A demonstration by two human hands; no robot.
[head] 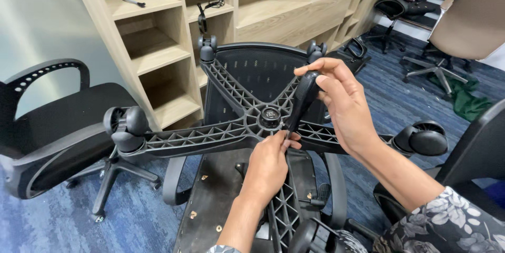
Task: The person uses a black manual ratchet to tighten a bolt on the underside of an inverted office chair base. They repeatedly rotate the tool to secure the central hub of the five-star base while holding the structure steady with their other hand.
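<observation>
A black five-armed chair base (210, 136) with castor wheels (125, 125) stands upside down over an overturned office chair. My right hand (339, 103) grips the black handle of a screwdriver (302, 100), whose tip points down beside the round hub (269, 116) at the centre of the base. My left hand (267, 166) reaches up from below, its fingers pinched around the screwdriver's shaft near the hub. The tip itself is hidden behind my left fingers.
A black office chair (58, 126) stands at the left. Wooden shelving (173, 26) rises behind the base. Another castor (425, 138) sticks out at the right, near a dark chair back (478, 147). More chairs (463, 26) stand on the blue carpet (389, 90) at the far right.
</observation>
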